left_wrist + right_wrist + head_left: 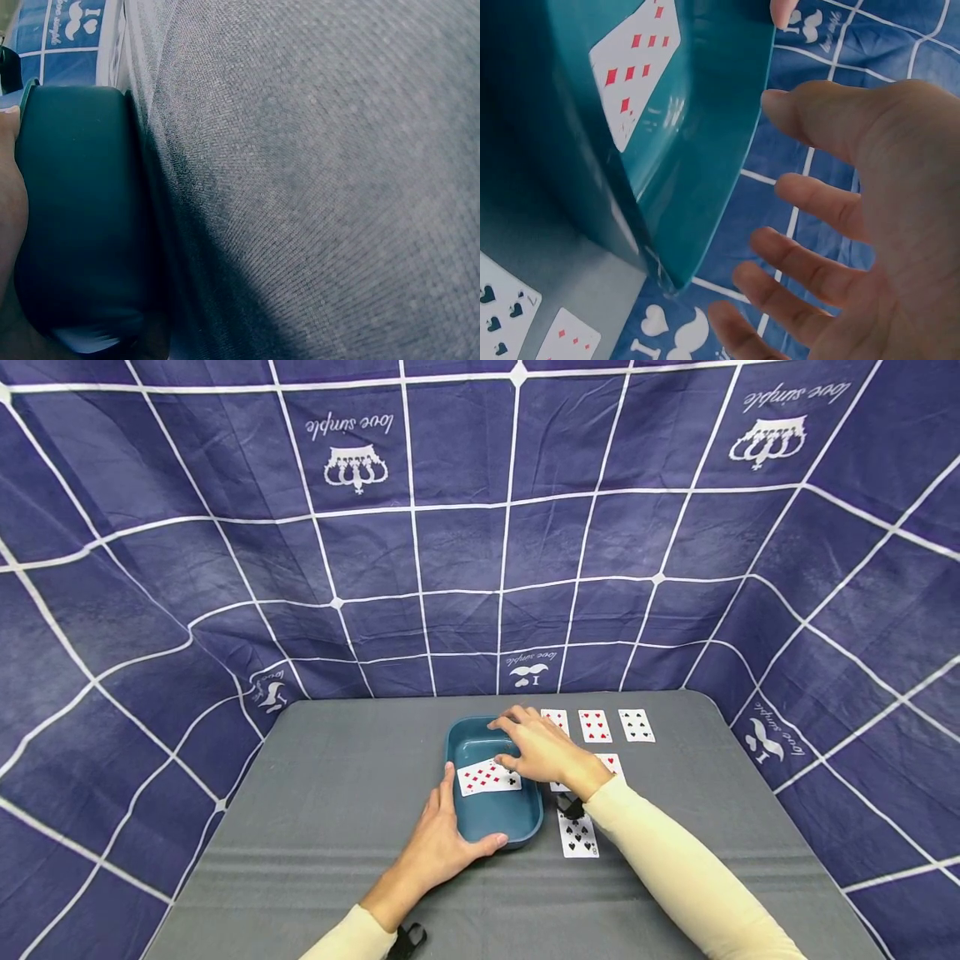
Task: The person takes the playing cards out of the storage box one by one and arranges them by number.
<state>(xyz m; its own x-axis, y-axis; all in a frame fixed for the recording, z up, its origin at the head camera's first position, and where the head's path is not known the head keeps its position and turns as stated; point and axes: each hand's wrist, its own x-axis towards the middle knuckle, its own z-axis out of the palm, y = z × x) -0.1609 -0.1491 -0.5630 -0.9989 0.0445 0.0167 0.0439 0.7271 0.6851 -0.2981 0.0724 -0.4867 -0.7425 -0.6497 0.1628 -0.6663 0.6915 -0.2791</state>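
Observation:
A teal rectangular tray [491,820] stands mid-table, with playing cards [483,777] inside it; a diamonds card lies on top, and a club symbol shows at the right end. My left hand [437,850] grips the tray's near left corner, fingers along the left side and thumb at the near rim. Over the tray's far right part is my right hand [542,750], its fingers loosely spread and holding nothing. The right wrist view shows the diamonds card [634,71] inside the tray and the right thumb [810,112] close to the rim.
Right of the tray lie several face-up cards, among them a hearts card [596,727], a spades card [636,726] and a nearer spades card [577,842]. The right hand and wrist partly cover others. Blue gridded cloth [465,552] walls the grey table [337,793].

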